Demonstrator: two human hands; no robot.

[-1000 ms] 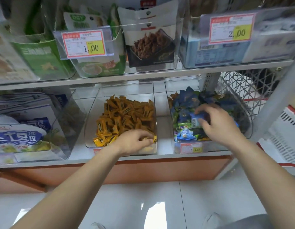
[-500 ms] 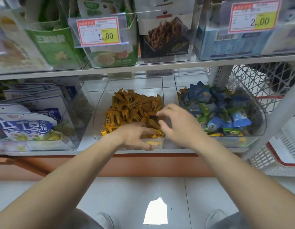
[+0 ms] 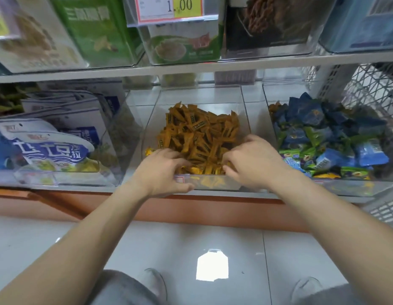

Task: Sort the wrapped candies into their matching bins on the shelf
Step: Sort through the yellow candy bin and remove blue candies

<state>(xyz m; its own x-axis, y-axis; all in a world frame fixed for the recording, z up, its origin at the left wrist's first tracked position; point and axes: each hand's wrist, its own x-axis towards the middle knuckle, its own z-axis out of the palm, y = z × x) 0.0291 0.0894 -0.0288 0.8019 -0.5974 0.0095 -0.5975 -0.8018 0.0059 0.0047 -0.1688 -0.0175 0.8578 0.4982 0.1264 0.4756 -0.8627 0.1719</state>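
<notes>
I find the left hand (image 3: 162, 170) at the front of the clear middle bin (image 3: 200, 93). Its fingers are bent with the tips down among the orange candies (image 3: 200, 133), and its thumb lies outside over the front wall. I cannot tell whether any piece is gripped. The right hand (image 3: 254, 164) sits just beside it in the same bin, fingers likewise curled into the pile, and its grip is not discernible either.

Left of this bin stand white-and-blue bags (image 3: 48, 146). To its right a bin holds blue and green candies (image 3: 323, 137), near the right hand but apart from it. The bins rest on a white shelf (image 3: 59, 190) above a pale tiled floor (image 3: 169, 245).
</notes>
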